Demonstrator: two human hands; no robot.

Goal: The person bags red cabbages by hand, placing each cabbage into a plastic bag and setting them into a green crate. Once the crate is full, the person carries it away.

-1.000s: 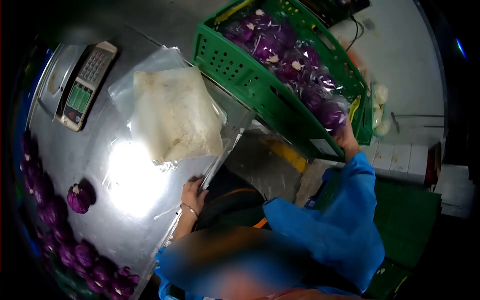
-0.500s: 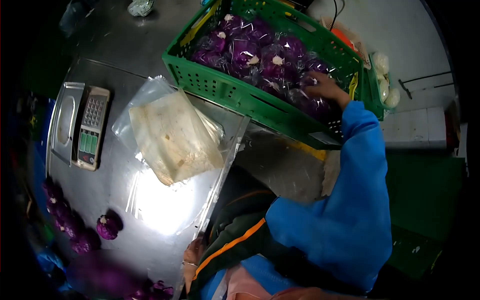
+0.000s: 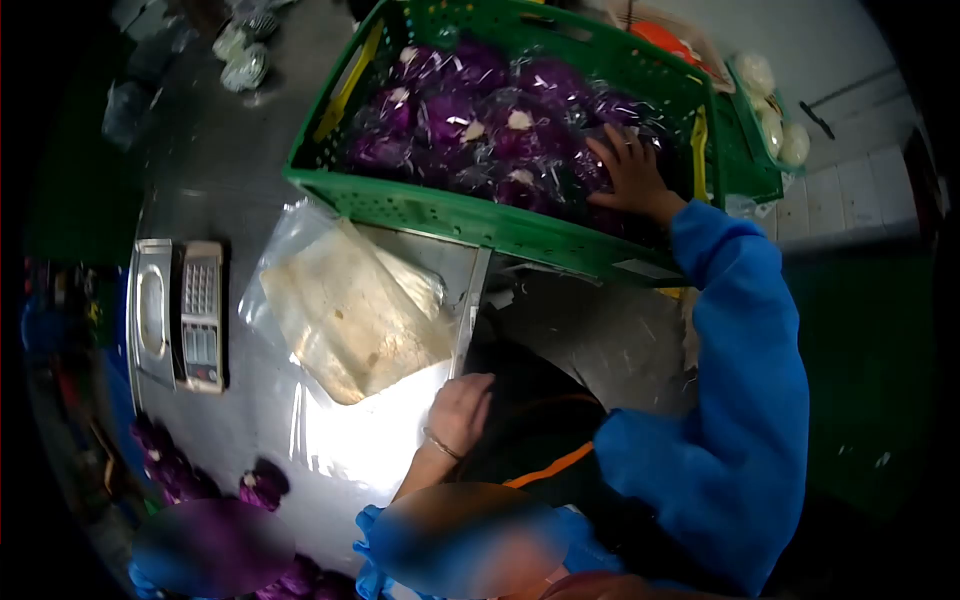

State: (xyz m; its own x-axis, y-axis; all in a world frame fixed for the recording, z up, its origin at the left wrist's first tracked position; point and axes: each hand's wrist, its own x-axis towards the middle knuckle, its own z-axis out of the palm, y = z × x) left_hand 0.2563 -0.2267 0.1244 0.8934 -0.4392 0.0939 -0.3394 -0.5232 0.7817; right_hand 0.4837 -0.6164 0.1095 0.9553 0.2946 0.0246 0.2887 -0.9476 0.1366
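Observation:
My right hand [image 3: 632,180] lies over the right end of a green crate [image 3: 420,205], fingers spread on a plastic-wrapped red cabbage [image 3: 592,172]. More wrapped red cabbages [image 3: 450,115] fill the crate, several with their pale cut stems facing up. My left hand [image 3: 460,415], with a bracelet at the wrist, is at the edge of the metal table [image 3: 330,440], beside my dark trousers. Its fingers are loosely bent and nothing shows in them. Close beyond it on the table is a stack of clear plastic bags [image 3: 355,315], with a stained, yellowish sheet on top.
A scale [image 3: 203,315] with a metal plate stands at the table's left. Unwrapped red cabbages [image 3: 262,485] sit at the lower left. Wrapped pale vegetables [image 3: 245,65] lie at the back left, and a green basket of white ones [image 3: 770,130] stands right of the crate.
My left hand has moved forward along the table edge. The fingers of my right hand, bent among the wrapped cabbages before, are now spread on top. The whole view has shifted.

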